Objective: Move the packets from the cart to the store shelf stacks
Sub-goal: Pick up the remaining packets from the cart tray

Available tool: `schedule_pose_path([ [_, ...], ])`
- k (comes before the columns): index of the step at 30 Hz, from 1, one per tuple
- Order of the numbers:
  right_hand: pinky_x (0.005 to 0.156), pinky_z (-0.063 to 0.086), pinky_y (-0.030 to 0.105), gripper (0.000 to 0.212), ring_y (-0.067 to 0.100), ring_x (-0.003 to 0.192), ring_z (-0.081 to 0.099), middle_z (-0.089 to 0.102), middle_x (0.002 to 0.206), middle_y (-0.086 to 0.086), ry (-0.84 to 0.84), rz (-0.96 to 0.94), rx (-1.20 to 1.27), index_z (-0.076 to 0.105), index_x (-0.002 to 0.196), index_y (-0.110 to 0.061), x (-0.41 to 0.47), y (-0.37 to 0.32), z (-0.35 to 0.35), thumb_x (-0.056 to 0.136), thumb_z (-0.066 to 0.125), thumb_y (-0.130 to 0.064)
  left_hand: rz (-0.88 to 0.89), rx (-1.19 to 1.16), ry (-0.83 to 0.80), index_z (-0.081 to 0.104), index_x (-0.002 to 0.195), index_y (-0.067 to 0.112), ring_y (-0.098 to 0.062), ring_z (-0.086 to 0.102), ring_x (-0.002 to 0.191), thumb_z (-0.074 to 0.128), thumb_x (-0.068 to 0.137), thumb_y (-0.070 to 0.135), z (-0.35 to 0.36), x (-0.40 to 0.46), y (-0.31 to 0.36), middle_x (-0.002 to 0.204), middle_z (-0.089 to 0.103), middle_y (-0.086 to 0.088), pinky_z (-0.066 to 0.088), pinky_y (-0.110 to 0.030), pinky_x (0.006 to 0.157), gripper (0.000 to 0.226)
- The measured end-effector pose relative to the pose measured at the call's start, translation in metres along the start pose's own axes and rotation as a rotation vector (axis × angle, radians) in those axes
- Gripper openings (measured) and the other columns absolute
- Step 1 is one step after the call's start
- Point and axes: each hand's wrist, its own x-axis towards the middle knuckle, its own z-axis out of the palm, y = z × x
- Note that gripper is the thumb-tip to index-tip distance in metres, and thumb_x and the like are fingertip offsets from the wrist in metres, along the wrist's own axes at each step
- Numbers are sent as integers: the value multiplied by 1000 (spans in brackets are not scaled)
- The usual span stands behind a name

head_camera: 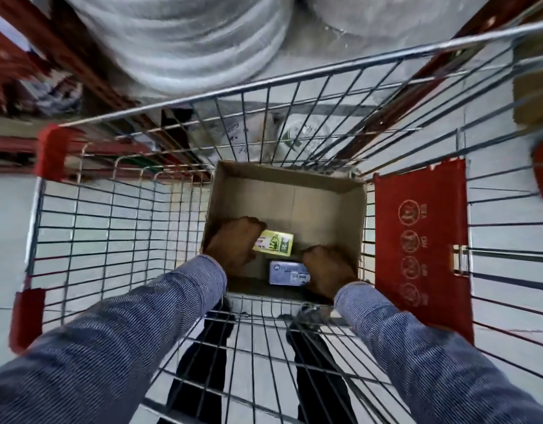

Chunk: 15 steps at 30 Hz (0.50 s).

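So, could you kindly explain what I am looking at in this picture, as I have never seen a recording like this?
There is no machine here: a person wears a camera on the head, looking down at both arms. They reach into a wire cart that holds an open cardboard box. Two packets lie in the box: a yellow packet and a blue packet. The left hand is on the yellow packet, the right hand on the blue one. Whether either is gripped yet is hard to tell. Beyond the cart stand red shelves, blurred.
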Motion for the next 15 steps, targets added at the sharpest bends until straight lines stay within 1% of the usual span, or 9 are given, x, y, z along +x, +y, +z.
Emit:
schedule_pose_path([
  [2, 82, 52, 34, 43, 29, 99, 64, 67, 113, 11, -14, -8, 3, 65, 106, -13, -1, 0, -6, 72, 81, -33, -37, -18, 46, 61, 120, 16, -27, 65, 102, 78, 71, 18, -11, -3, 1, 118, 68, -8, 55, -41, 86, 52],
  [5, 80, 51, 33, 50, 27, 98, 63, 66, 112, 8, 18, -22, -13, 61, 106, -15, -9, -1, -26, 68, 83, -37, -86, -51, 157, 61, 124, 17, -28, 65, 101, 81, 71, 21, -37, -13, 5, 116, 69, -9, 55, -39, 86, 56],
  [8, 75, 50, 32, 50, 26, 92, 62, 67, 107, 7, 106, -43, -39, 60, 103, -16, -24, -6, -58, 65, 83, -40, -90, -54, 276, 63, 121, 17, -30, 66, 99, 81, 72, 23, -76, -34, 12, 112, 71, -11, 52, -37, 82, 53],
  [11, 75, 48, 33, 54, 28, 93, 61, 67, 106, 9, 177, -64, -51, 60, 104, -15, -48, -14, -103, 64, 83, -43, -41, -83, 423, 66, 115, 21, -27, 70, 86, 82, 69, 21, -127, -67, 22, 100, 76, -8, 56, -34, 71, 48],
  [13, 73, 48, 34, 51, 30, 91, 61, 67, 104, 10, 252, -79, -84, 60, 101, -14, -70, -22, -141, 65, 81, -44, -28, -73, 503, 70, 106, 24, -22, 71, 78, 82, 69, 26, -167, -95, 30, 92, 77, -3, 59, -34, 65, 39],
  [15, 70, 48, 34, 48, 31, 87, 62, 67, 99, 11, 351, -94, -105, 62, 97, -13, -99, -32, -179, 65, 80, -45, -25, -57, 602, 71, 96, 22, -23, 71, 72, 84, 67, 31, -208, -127, 38, 84, 77, -2, 58, -34, 61, 33],
])
